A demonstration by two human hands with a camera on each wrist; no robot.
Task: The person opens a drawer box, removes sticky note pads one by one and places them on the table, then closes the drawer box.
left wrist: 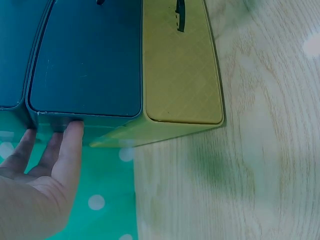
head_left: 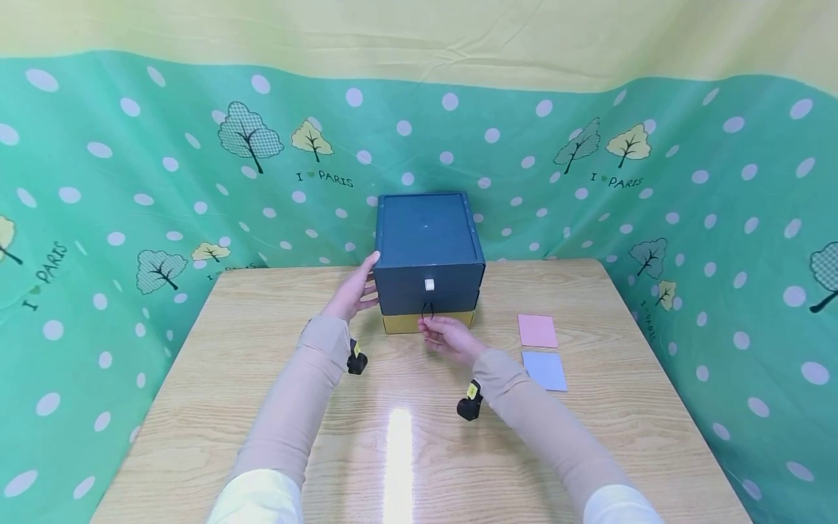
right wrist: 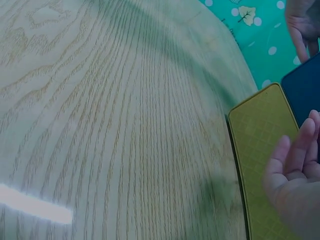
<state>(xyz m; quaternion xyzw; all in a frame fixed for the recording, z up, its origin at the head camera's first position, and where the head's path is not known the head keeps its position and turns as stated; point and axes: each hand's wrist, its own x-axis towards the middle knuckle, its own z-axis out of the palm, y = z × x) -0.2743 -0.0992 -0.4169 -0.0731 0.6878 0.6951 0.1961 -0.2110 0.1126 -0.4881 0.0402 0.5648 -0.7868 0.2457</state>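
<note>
A stacked drawer box stands at the back of the table, dark blue above with a yellow bottom drawer. My left hand lies along the box's left side; in the left wrist view its extended fingers touch the blue wall. At the front, my right hand pinches a thin black loop pull low on the blue front. In the right wrist view the right hand is in front of the yellow drawer, its fingertips near the blue edge. A white knob sits higher on the front.
A pink paper square and a blue paper square lie on the wooden table, right of the box. Behind the box hangs a green dotted curtain. Black wrist cameras hang beside both wrists.
</note>
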